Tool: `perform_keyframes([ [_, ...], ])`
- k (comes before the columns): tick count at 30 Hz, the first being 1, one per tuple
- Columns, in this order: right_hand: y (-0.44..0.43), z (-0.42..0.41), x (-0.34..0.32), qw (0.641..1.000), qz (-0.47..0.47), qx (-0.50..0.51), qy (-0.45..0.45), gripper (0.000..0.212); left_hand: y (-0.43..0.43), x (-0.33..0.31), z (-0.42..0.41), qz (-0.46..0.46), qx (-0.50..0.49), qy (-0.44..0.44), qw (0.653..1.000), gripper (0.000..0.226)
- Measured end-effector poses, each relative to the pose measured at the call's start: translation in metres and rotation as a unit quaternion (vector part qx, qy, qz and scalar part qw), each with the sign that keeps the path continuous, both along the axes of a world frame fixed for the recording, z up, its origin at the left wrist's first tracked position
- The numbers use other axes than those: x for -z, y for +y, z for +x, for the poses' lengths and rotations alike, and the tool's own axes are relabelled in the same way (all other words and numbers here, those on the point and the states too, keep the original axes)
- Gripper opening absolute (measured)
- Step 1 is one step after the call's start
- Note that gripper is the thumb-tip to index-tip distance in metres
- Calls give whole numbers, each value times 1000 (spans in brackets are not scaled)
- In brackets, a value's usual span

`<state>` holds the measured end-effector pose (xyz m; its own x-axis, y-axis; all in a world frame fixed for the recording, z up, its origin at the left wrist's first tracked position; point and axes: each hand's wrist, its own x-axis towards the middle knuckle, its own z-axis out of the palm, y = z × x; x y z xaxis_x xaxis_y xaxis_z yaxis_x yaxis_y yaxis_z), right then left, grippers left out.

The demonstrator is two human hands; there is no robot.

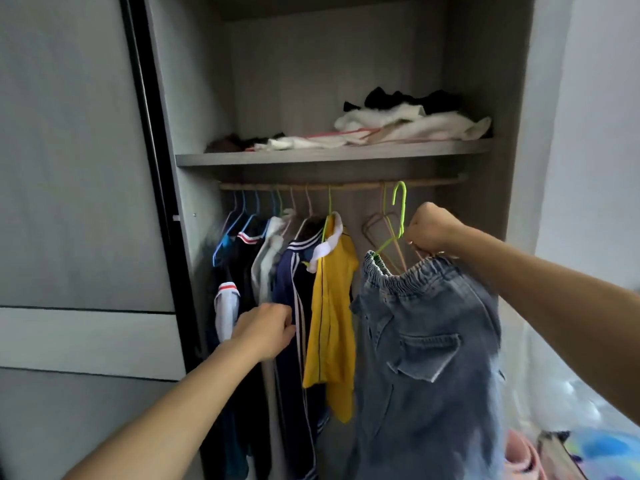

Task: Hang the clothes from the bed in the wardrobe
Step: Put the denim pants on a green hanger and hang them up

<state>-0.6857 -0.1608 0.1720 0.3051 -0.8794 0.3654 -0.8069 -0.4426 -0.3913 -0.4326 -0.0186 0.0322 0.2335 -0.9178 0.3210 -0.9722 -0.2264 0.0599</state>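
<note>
Below the wardrobe rail [343, 185], nearest the camera, a pair of blue denim shorts [426, 358] hangs from a green hanger [394, 233]. Their elastic waistband is threaded over the hanger's arms and a flapped pocket faces outward. The right hand [431, 230] is closed in a fist around the hanger's upper part and the top of the waistband, holding both up to the right of the rail's middle. The green hook reaches the level of the rail; whether it rests on the rail or sits in front of it cannot be told.

Lower and to the left of the rail's middle, the left hand [266, 330] has its fingers curled into the clothes that hang there. It pinches or pushes the edge of a navy jacket with white stripes [294, 299]; whether it truly grips the cloth cannot be made out.

Hanging from the rail further back are a yellow shirt with a white collar [332, 306], just right of the navy jacket, and several dark and pale garments [242, 271] to its left on blue and pink hangers. Empty pink hangers [379, 226] dangle just behind the green one.

Directly above the rail runs a grey shelf [332, 155], and on it lies a loose heap of white and black clothes [398, 123]. Left of the rail stands the grey sliding door [69, 202] of the wardrobe.
</note>
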Motion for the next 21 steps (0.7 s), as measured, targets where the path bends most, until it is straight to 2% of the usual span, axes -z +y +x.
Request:
perform_keyframes([
  [4,-64,53,3,1000,-10,-7,6,12,-60,-18,25,-24,-11,-44,999,26],
  [8,-137,98,-9,1000,-27,-5,4,13,-123,-36,55,-23,-20,-45,999,25],
  [11,-185,129,-27,998,-53,-21,16,20,-160,-42,74,-55,-22,-47,997,24],
  [14,-220,158,-37,997,-76,8,32,31,-185,-37,92,-55,-17,-38,998,24],
  [21,-286,206,-19,995,-85,1,49,33,-228,-44,137,-93,18,-45,994,26],
])
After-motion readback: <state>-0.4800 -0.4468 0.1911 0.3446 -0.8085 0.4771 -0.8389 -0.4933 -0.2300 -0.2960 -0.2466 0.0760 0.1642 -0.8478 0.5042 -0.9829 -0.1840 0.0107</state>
